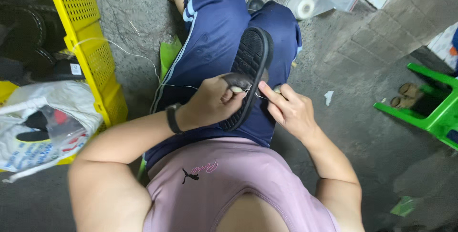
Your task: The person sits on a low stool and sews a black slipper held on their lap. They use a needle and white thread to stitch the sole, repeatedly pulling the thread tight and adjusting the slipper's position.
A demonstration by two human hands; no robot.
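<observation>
One black shoe sole (pixel 250 65), ridged tread facing up, rests on your lap against the blue trousers (pixel 214 26). Your left hand (pixel 212 103) is closed around its lower end; your right hand (pixel 286 110) pinches what appears to be a needle with white thread (pixel 138 56). Left of you, a yellow perforated crate (pixel 88 46) holds dark items beside a white bag (pixel 43 122).

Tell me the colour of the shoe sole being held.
Black, with a ridged tread; the shoe sole shows clearly in the head view.

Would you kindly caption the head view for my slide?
Seated person's left hand grips a black shoe on the lap while the right hand pinches thread at its edge.
</observation>
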